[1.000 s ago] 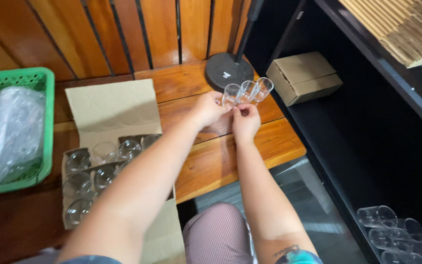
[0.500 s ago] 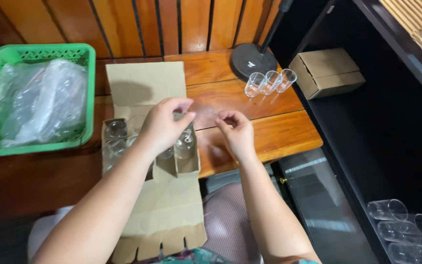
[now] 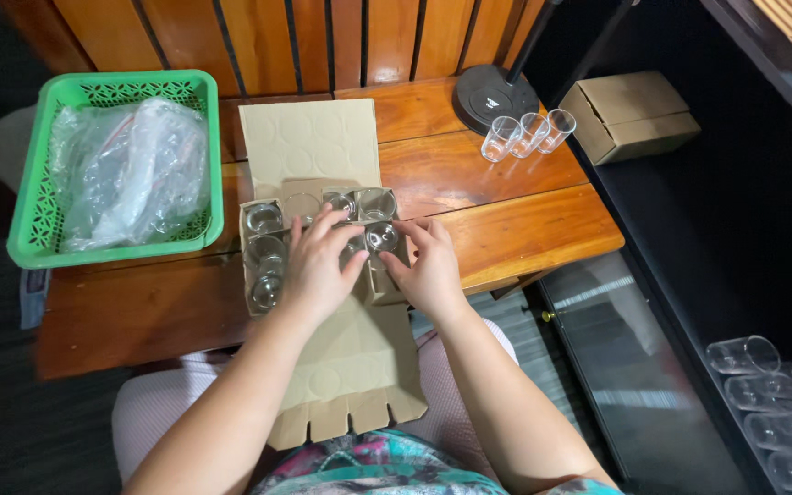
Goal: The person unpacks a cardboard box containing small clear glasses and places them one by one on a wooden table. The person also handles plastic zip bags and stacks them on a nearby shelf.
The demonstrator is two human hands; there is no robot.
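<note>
With my left hand (image 3: 320, 261) and right hand (image 3: 428, 266) both curled round the small clear glass tumbler (image 3: 380, 236) in the open brown cardboard divider box (image 3: 323, 247) on the wooden surface (image 3: 506, 220), I'd lift it straight up, clear of the neighbouring glasses.

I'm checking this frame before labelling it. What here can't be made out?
Head view:
- Box cells under the left hand and right hand: hidden by the hands.
- Contents of the plastic bag in the green basket: blurred by crinkled film.
- Clear cups lower right: cut off by the frame edge.
- Lamp stand above its base: leaves the frame.
</note>
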